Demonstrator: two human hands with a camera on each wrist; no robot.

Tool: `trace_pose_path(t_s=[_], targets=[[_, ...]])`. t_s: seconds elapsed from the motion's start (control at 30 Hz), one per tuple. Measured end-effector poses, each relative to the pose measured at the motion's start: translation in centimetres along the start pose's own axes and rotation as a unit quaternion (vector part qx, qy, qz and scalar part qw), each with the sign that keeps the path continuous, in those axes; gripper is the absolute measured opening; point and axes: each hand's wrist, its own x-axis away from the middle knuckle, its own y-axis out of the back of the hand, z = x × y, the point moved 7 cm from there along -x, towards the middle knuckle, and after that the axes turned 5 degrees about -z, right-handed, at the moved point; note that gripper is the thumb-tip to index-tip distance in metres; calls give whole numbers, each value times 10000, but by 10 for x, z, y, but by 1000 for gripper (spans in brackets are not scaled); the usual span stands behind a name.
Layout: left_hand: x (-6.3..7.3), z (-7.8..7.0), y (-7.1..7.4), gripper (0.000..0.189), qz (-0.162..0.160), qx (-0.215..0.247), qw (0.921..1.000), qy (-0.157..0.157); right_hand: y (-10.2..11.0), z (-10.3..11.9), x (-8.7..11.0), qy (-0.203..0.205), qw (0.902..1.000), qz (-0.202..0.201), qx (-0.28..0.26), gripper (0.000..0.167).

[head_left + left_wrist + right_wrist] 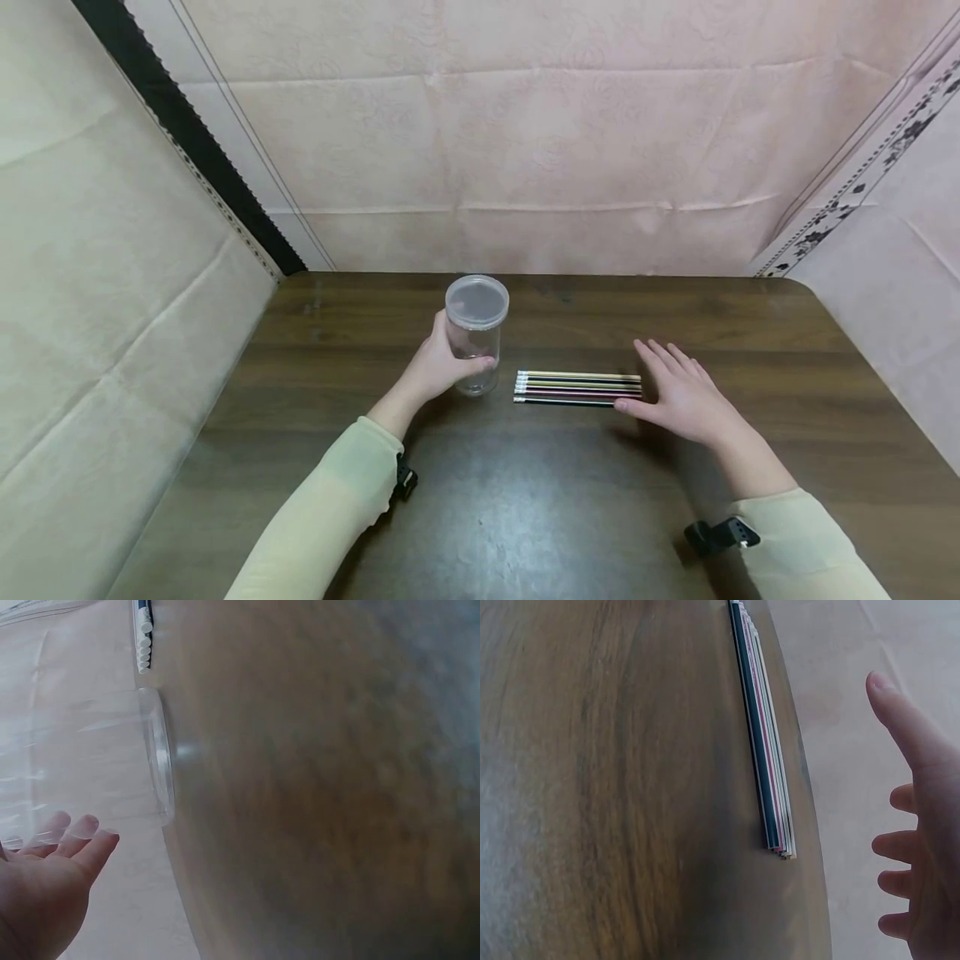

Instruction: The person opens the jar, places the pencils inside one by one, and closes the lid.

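A clear plastic jar [480, 337] with a frosted grey lid [477, 302] is upright near the table's back middle. My left hand [438, 360] holds it from the left, thumb across the front and fingers round the far side; in the left wrist view, fingertips [86, 826] show through its transparent wall. To the right of the jar, several striped pencils [577, 388] lie side by side, white ends toward the jar. My right hand [686, 400] is by their right ends, fingers spread and holding nothing. Its thumb overlaps the nearest black pencil in the head view.
Everything is on a dark brown wooden table [495, 500] with a rounded back right corner. Pale cloth [555, 142] hangs behind it and on both sides. Small black devices [722, 535] are strapped at both wrists.
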Motion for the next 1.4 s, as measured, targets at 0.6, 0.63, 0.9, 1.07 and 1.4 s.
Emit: trace_pose_path(t_s=[0.6,0.63,0.9,1.07,1.4], targets=[[9,-18,1,101,152,-797,9957,-441,3,17,-14,330,9970,173,-685,96],[9,-20,0,101,166,-863,9947,-537,2,18,-15,343,9957,221,-831,96],[11,-44,-2,100,148,-1651,9753,-1463,3,26,-20,380,9951,145,-899,97],[13,-51,-3,99,28,-2526,9511,-1778,5,30,-21,447,9947,134,-915,96],[20,-63,-6,96,-199,-3406,9106,-2333,9,46,-24,588,9922,62,-1096,97]])
